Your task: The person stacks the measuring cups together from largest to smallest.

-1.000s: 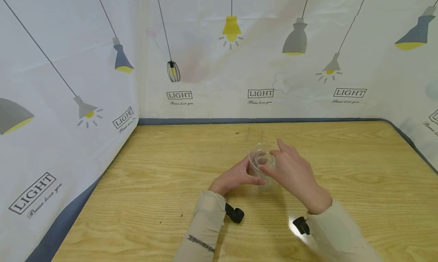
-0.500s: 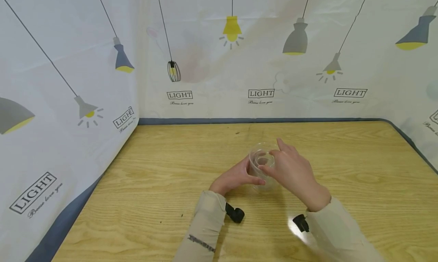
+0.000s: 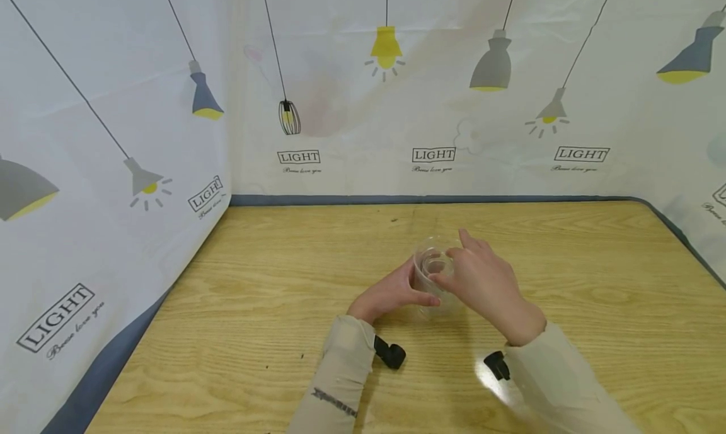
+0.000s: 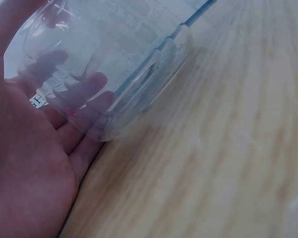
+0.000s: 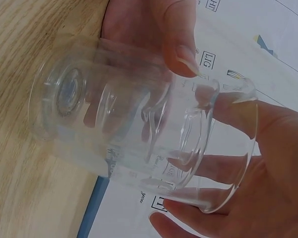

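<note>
A large clear beaker (image 3: 445, 305) with faint markings stands upright on the table, with smaller clear vessels nested inside it. My left hand (image 3: 391, 292) grips its side; in the left wrist view, the fingers of the left hand (image 4: 35, 148) show through the wall. Above, my right hand (image 3: 488, 279) pinches the rim of the inner beaker (image 3: 438, 267), thumb nearer me and index finger on the far side. From the right wrist, the right hand (image 5: 283, 163) surrounds the upper rims, and the outer beaker's base (image 5: 69, 94) touches the wood. Some fingertips blur behind the clear walls.
The wooden table (image 3: 255, 283) runs back to a white curtain (image 3: 363, 119) printed with lamps. Another white sheet (image 3: 102, 106) borders the left side. Black wrist mounts (image 3: 390, 353) hang below both cuffs. A bright reflection lies by the right wrist.
The right wrist has shifted very slightly left, and the inner rim has moved a little within the outer beaker. The left hand's hold looks the same.
</note>
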Demonstrator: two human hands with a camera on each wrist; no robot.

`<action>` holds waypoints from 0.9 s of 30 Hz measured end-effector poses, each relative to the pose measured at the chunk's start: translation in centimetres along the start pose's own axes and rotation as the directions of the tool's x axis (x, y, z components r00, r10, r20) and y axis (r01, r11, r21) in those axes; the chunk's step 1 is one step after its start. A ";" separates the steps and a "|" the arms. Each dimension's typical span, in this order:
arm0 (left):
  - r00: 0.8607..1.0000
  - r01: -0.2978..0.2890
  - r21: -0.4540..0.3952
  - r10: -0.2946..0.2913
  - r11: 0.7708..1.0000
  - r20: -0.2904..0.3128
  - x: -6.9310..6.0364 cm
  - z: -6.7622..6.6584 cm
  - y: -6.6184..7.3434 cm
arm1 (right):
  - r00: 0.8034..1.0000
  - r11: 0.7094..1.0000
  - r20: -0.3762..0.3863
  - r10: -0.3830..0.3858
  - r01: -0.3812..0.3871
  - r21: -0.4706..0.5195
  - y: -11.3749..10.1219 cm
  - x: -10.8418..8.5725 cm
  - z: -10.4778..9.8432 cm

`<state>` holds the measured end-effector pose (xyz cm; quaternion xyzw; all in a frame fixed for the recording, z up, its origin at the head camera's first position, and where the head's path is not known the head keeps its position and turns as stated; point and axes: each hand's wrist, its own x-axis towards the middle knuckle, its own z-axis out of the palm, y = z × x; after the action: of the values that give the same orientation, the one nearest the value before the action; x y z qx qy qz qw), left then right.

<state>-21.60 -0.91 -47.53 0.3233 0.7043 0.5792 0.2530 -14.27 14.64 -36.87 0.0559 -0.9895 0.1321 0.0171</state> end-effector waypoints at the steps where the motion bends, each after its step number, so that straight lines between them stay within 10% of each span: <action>1: 1.000 -0.001 -0.006 0.001 1.000 0.003 0.0 0.0 0.0 | 1.000 1.000 0.002 0.001 -0.001 0.000 0.0 0.0 0.0; 27: 1.000 -0.017 0.029 0.017 0.999 -0.004 0.1 0.0 -0.1 | 0.995 1.000 0.100 -0.011 0.014 -0.025 -0.5 0.5 -0.8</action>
<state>-21.68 -0.88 -47.61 0.3319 0.7104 0.5716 0.2417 -14.73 14.32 -35.94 0.0686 -0.9903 0.1165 -0.0309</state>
